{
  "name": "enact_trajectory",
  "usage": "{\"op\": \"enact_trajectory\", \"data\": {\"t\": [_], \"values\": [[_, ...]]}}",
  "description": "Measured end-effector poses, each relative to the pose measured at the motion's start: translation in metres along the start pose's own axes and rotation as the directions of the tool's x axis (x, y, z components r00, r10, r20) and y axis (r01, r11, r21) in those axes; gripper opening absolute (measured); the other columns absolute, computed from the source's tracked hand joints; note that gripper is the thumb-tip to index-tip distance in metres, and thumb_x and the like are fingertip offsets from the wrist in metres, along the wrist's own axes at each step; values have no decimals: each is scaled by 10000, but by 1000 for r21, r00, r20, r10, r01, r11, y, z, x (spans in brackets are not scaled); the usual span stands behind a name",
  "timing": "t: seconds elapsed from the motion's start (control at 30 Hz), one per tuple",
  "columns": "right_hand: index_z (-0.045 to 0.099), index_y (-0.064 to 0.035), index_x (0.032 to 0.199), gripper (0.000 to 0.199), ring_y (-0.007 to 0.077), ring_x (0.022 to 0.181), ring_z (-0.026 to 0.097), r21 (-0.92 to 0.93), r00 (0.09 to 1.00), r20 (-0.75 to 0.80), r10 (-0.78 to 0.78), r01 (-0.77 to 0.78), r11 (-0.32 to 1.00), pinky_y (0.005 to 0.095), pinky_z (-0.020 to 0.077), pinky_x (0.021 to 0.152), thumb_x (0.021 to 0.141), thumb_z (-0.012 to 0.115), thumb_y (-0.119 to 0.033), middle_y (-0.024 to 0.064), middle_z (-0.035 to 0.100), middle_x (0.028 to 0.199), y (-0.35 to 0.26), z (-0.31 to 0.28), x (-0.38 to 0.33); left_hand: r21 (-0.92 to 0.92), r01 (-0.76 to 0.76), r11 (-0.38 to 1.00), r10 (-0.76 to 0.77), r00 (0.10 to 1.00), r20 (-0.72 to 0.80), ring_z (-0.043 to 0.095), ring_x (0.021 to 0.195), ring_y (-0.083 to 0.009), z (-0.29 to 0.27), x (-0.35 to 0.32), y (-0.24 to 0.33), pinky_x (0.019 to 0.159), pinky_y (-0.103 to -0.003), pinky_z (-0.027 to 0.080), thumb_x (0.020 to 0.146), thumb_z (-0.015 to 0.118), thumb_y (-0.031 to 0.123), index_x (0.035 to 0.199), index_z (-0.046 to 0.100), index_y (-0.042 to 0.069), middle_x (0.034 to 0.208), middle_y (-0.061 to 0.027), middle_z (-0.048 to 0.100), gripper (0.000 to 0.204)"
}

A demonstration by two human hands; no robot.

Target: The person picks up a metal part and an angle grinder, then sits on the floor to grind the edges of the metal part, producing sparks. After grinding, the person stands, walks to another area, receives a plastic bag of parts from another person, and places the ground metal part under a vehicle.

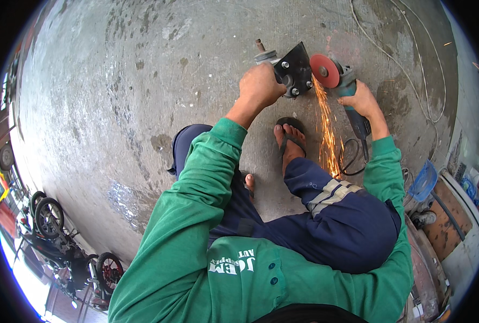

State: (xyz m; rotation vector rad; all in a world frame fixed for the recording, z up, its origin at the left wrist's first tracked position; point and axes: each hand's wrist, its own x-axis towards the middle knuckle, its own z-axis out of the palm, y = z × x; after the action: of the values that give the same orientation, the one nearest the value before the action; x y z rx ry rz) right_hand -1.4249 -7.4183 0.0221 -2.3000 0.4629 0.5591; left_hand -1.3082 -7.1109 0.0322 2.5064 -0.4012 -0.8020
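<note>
Green sleeves (196, 215) reach up-frame: left hand (261, 86) grips a black metal part (295, 70), right hand (362, 99) grasps a grinder (347, 89), sparks (328, 134) showering over concrete floor (115, 81).

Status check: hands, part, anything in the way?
Left hand holds bracket on floor. Right hand grips grinder, disc at bracket, sparks toward foot. Cord nearby.

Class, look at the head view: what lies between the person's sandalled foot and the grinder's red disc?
A stream of orange sparks falls from the red disc past the sandalled foot over bare concrete floor, seen in the head view.
</note>
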Motion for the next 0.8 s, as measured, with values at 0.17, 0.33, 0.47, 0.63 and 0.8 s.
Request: {"op": "enact_trajectory", "data": {"t": [0.17, 0.33, 0.47, 0.63, 0.8], "values": [[659, 21, 1165, 602, 306, 964, 679, 31, 999, 35, 40, -41, 999, 391, 514, 933, 634, 851, -188, 181, 726, 1038, -4, 0, -2, 12, 10, 1000, -10, 1000, 9, 725, 943, -421, -1, 0, 0, 833, -491, 580, 704, 773, 233, 938, 706, -30, 967, -258, 735, 359], [659, 25, 1150, 571, 289, 924, 679, 62, 999, -39, 33, -31, 998, 388, 526, 899, 647, 844, -173, 165, 726, 1014, -3, 3, 8, -4, 13, 1000, -13, 1000, 14, 724, 950, -417, -1, -2, 4, 835, -487, 578, 700, 774, 228, 933, 711, -26, 972, -253, 737, 350], [663, 22, 1134, 554, 269, 886, 683, 103, 1000, -8, 4, -3, 995, 384, 536, 864, 650, 849, -172, 150, 726, 986, -17, 0, 21, 4, 5, 1000, -5, 1000, -8, 724, 950, -417, 1, 0, -1, 835, -486, 578, 704, 773, 229, 939, 710, -27, 973, -255, 736, 353], [661, -2, 1149, 545, 215, 923, 643, 47, 1000, -23, 7, -6, 999, 363, 514, 896, 660, 840, -162, 97, 705, 1007, -23, -1, 31, -13, 2, 1000, -1, 1000, 18, 697, 943, -444, 3, 2, -5, 835, -505, 554, 700, 774, 309, 939, 682, -47, 962, -280, 714, 439], [663, 14, 1142, 549, 259, 939, 668, 24, 997, -73, 12, -10, 1000, 382, 519, 901, 660, 851, -168, 144, 720, 1017, -21, 0, 32, 1, 11, 1000, -11, 1000, 6, 724, 950, -416, 0, -1, 1, 833, -485, 581, 713, 771, 232, 939, 713, -25, 972, -255, 735, 347]]}}
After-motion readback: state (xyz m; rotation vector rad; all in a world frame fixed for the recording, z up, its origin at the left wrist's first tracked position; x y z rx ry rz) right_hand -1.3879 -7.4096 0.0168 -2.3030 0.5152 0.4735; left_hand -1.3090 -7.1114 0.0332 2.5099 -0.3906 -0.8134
